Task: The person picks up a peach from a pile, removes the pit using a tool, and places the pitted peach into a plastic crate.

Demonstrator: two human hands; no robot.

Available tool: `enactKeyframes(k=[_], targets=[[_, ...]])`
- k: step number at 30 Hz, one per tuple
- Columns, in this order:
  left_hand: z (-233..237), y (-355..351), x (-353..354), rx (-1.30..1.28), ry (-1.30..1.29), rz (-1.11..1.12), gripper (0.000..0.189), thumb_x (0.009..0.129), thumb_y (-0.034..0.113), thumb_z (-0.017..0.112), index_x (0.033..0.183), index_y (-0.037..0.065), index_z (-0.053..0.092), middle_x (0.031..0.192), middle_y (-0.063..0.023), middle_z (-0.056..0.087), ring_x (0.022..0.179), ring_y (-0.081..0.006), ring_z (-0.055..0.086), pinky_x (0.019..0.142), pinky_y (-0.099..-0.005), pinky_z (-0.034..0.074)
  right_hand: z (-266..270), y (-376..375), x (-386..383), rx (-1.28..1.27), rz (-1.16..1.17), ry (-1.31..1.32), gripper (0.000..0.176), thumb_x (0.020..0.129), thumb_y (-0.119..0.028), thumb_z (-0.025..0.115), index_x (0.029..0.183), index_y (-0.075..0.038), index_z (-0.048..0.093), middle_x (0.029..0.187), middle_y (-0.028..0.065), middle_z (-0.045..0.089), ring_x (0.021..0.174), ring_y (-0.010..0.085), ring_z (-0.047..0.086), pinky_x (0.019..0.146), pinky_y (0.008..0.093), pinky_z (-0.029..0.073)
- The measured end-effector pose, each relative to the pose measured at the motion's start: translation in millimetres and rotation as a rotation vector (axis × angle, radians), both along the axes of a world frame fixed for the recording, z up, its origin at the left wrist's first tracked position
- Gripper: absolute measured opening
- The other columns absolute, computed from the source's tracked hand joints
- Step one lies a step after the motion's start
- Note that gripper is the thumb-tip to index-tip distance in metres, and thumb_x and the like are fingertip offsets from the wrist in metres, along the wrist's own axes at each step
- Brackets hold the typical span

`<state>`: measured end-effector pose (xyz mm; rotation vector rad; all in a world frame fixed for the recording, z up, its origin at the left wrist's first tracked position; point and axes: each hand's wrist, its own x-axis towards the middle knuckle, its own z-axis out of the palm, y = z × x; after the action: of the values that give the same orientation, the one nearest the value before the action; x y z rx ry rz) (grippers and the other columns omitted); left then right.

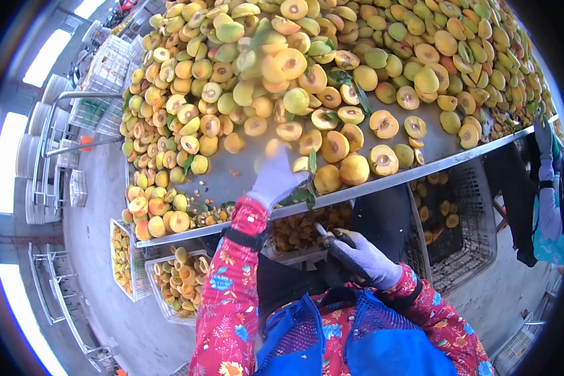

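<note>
My left hand (pixel 278 178), in a pale lilac glove, reaches over the near edge of the metal table (pixel 238 161). Its fingers are smeared by motion, beside halved yellow peaches (pixel 335 146) and a whole peach (pixel 355 169). Close in front of my body is my right hand (pixel 370 258), gloved with dark, stained fingers. These are closed round a small tool (pixel 321 230) whose pale metal tip sticks out; its handle is hidden by the fingers. Several green leaves (pixel 311 188) lie by the table edge next to my left hand.
A deep heap of peaches (pixel 232 62) covers the table's far side. Below the edge stand crates, one with peach pieces (pixel 310 225), one dark-bottomed crate (pixel 460 213), and white crates (pixel 160 276) at left. Another person's gloved hand (pixel 543 135) is at the far right edge.
</note>
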<state>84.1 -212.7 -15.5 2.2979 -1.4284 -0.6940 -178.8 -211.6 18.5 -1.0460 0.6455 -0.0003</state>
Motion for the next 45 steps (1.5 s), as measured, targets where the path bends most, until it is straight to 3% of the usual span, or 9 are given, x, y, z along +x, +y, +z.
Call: enactKeyframes(k=[6, 7, 14, 15, 27, 31, 35, 41, 45], targets=[[42, 65, -44, -0.250, 1.177, 0.571, 0.052, 0.088, 0.014, 0.067, 0.132, -0.002, 0.045, 0.114, -0.0120, 0.064, 0.101, -0.0179, 0.063, 0.089, -0.0301, 0.052, 13, -5, 7, -0.854, -0.108, -0.173, 0.027, 0.092, -0.013, 0.059, 0.107, 0.007, 0.050, 0.069, 0.0197, 0.061, 0.061, 0.0400, 0.062, 0.052, 0.0436, 0.047], [28, 77, -49, -0.354, 1.140, 0.567, 0.041, 0.097, 0.033, 0.059, 0.128, 0.007, 0.055, 0.105, -0.0036, 0.065, 0.080, -0.0103, 0.066, 0.057, -0.0188, 0.054, 15, -5, 9, -0.915, -0.054, -0.157, 0.028, 0.092, -0.013, 0.059, 0.106, 0.008, 0.050, 0.068, 0.0195, 0.061, 0.060, 0.0393, 0.061, 0.051, 0.0444, 0.046], [18, 107, -78, -0.457, 1.144, 0.612, 0.060, 0.102, 0.053, 0.034, 0.128, 0.001, 0.050, 0.118, -0.0132, 0.062, 0.104, -0.0217, 0.064, 0.090, -0.0349, 0.054, 26, -1, 15, -1.110, 0.080, -0.128, 0.029, 0.089, -0.013, 0.061, 0.103, 0.009, 0.047, 0.062, 0.0166, 0.058, 0.055, 0.0342, 0.061, 0.046, 0.0431, 0.045], [20, 111, -77, -0.449, 1.320, 0.604, 0.047, 0.107, 0.027, 0.037, 0.142, -0.003, 0.036, 0.134, -0.0147, 0.051, 0.119, -0.0202, 0.055, 0.103, -0.0330, 0.046, 26, 1, 14, -1.125, 0.094, -0.119, 0.030, 0.089, -0.013, 0.061, 0.102, 0.009, 0.047, 0.062, 0.0162, 0.058, 0.054, 0.0337, 0.061, 0.045, 0.0427, 0.044], [40, 100, -113, -0.565, 0.663, 0.527, 0.043, 0.106, 0.032, 0.037, 0.114, -0.003, 0.060, 0.095, -0.0112, 0.066, 0.086, -0.0177, 0.063, 0.080, -0.0313, 0.052, 12, 11, 17, -0.971, 0.099, -0.152, 0.028, 0.093, -0.017, 0.056, 0.109, 0.004, 0.047, 0.060, 0.0195, 0.055, 0.047, 0.0352, 0.055, 0.045, 0.0441, 0.042], [52, 98, -116, -0.563, 0.338, 0.391, 0.029, 0.101, 0.016, 0.043, 0.115, -0.003, 0.059, 0.086, -0.0165, 0.066, 0.075, -0.0257, 0.066, 0.070, -0.0350, 0.052, 47, -13, 19, -0.033, 0.295, 0.126, 0.028, 0.097, -0.024, 0.052, 0.101, 0.003, 0.053, 0.077, 0.0274, 0.061, 0.074, 0.0428, 0.064, 0.063, 0.0464, 0.050], [17, 114, -110, -0.368, -0.531, 0.039, 0.032, 0.091, 0.009, 0.052, 0.119, -0.006, 0.056, 0.105, -0.0203, 0.064, 0.090, -0.0379, 0.063, 0.078, -0.0433, 0.051, -4, 7, 13, -0.725, 0.252, -0.008, 0.034, 0.098, -0.030, 0.050, 0.103, 0.004, 0.053, 0.076, 0.0232, 0.063, 0.070, 0.0371, 0.066, 0.064, 0.0450, 0.050], [25, 119, -99, -0.063, -0.322, -0.126, 0.046, 0.082, 0.005, 0.056, 0.126, -0.008, 0.050, 0.108, -0.0237, 0.060, 0.093, -0.0380, 0.060, 0.083, -0.0429, 0.050, 30, -13, 18, -0.216, 0.445, 0.151, 0.035, 0.097, -0.029, 0.049, 0.102, 0.004, 0.055, 0.079, 0.0246, 0.064, 0.073, 0.0412, 0.065, 0.063, 0.0474, 0.050], [-6, 119, -80, -0.026, 0.037, -0.039, 0.050, 0.083, 0.004, 0.055, 0.131, -0.006, 0.048, 0.111, -0.0243, 0.059, 0.102, -0.0373, 0.057, 0.091, -0.0417, 0.048, -7, 6, 13, -0.764, 0.336, -0.059, 0.035, 0.094, -0.029, 0.055, 0.099, 0.005, 0.052, 0.072, 0.0229, 0.062, 0.068, 0.0368, 0.066, 0.058, 0.0440, 0.050]])
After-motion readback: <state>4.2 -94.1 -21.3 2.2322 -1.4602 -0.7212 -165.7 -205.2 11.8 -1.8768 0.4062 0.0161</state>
